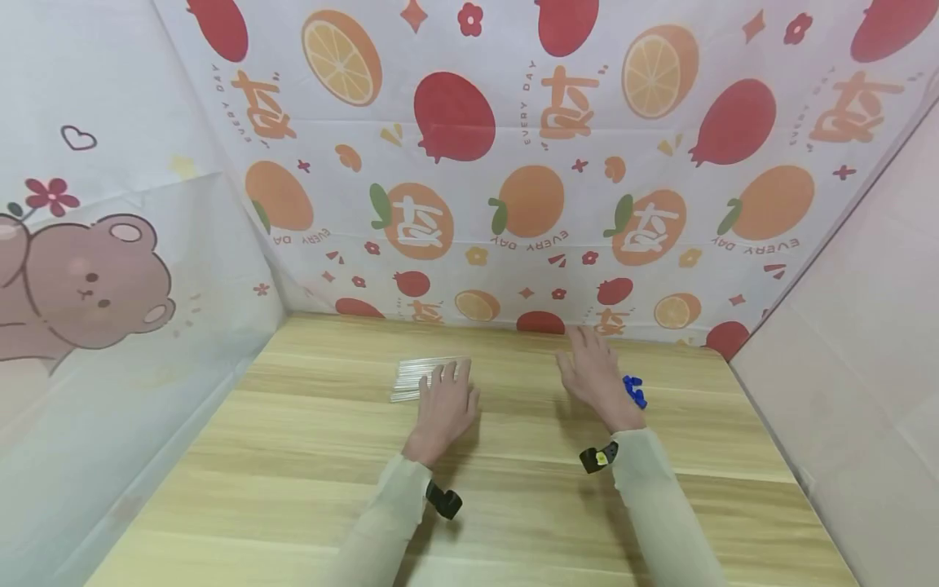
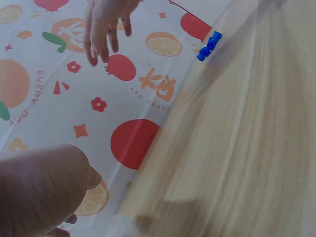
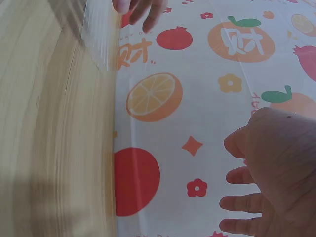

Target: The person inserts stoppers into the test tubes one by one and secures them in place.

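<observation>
1. On the wooden table (image 1: pixel 513 497), toward its far edge, clear rods (image 1: pixel 409 378) lie side by side
2. Above their right end hovers the left hand (image 1: pixel 444 406), its fingers relaxed
3. Farther right, blue pieces (image 1: pixel 637 395) lie clustered near the raised right hand (image 1: pixel 596 377), fingers loosely extended
4. Behind hangs a fruit-print cloth (image 1: pixel 469 269)

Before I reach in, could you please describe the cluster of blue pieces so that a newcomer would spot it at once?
On the wooden table, look towards the far edge, by the fruit-printed backdrop. Just right of the right hand lies a small cluster of blue pieces. Their solid blue sets them apart from the clear, straight rods by the left hand.
</observation>
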Tool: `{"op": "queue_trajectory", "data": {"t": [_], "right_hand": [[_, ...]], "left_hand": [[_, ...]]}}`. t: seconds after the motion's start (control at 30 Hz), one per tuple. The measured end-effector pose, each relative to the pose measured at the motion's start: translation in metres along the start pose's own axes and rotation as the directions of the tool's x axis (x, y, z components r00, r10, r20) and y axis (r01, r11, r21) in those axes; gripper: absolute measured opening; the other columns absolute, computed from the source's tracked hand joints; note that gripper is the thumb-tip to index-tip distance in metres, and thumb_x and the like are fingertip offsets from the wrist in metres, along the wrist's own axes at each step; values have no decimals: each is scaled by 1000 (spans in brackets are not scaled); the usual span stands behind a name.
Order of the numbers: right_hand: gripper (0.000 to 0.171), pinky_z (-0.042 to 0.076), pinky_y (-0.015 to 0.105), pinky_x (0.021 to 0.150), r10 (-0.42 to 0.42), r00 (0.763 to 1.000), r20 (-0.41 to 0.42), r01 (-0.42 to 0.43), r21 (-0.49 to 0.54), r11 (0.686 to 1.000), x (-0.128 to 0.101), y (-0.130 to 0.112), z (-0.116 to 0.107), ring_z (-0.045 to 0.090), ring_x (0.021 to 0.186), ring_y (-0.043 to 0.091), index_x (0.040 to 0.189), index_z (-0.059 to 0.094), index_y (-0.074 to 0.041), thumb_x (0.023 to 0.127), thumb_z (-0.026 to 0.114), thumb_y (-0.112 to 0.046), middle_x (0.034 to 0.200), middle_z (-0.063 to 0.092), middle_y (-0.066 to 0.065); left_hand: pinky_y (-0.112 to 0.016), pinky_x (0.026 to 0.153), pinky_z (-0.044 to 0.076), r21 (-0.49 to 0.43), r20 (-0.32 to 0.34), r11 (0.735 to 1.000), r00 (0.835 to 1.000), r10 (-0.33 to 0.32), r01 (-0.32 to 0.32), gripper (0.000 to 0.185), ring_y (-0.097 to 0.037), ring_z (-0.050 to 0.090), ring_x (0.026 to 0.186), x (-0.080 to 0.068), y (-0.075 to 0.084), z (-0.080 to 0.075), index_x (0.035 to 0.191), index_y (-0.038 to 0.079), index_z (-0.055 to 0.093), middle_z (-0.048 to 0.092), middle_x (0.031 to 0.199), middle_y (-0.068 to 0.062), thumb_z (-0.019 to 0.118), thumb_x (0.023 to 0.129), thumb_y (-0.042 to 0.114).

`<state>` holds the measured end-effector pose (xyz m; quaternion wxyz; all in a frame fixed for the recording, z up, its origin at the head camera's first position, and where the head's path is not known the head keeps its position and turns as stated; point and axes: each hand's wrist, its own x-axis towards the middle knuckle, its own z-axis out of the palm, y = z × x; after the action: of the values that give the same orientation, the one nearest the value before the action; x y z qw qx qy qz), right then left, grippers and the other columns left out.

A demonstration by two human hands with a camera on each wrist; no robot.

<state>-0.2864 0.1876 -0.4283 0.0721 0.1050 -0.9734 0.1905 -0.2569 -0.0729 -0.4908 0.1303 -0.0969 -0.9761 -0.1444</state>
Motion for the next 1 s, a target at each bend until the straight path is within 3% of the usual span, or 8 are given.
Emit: {"op": "queue_trajectory", "data": {"t": [0.33, 0.67, 1.0], "right_hand": [[57, 31, 67, 118, -69, 997, -40, 68, -29, 997, 0, 14, -11, 34, 147, 46, 152, 36, 2, 106, 43, -32, 157, 38, 28], [54, 34, 64, 118, -88, 993, -76, 87, -10, 996, -1, 25, -22, 40, 143, 46, 149, 40, 3, 105, 46, -27, 153, 44, 28], [54, 40, 63, 113, -94, 994, -57, 91, -44, 995, 3, 45, -36, 46, 136, 48, 150, 39, 3, 105, 47, -26, 146, 50, 29]], "left_hand": [[-64, 105, 46, 36, -22, 999, 1000, 23, -22, 53, -44, 54, 131, -10, -3, 1, 145, 9, 48, 58, 142, -22, 59, 100, 32], [-63, 104, 47, 48, -27, 998, 998, 51, -50, 52, -44, 56, 129, -13, -4, 3, 143, 8, 49, 60, 140, -23, 61, 99, 31], [-64, 101, 48, 52, -50, 997, 997, 53, -50, 49, -44, 57, 125, -20, -7, 0, 141, 7, 51, 62, 136, -23, 60, 99, 30]]}}
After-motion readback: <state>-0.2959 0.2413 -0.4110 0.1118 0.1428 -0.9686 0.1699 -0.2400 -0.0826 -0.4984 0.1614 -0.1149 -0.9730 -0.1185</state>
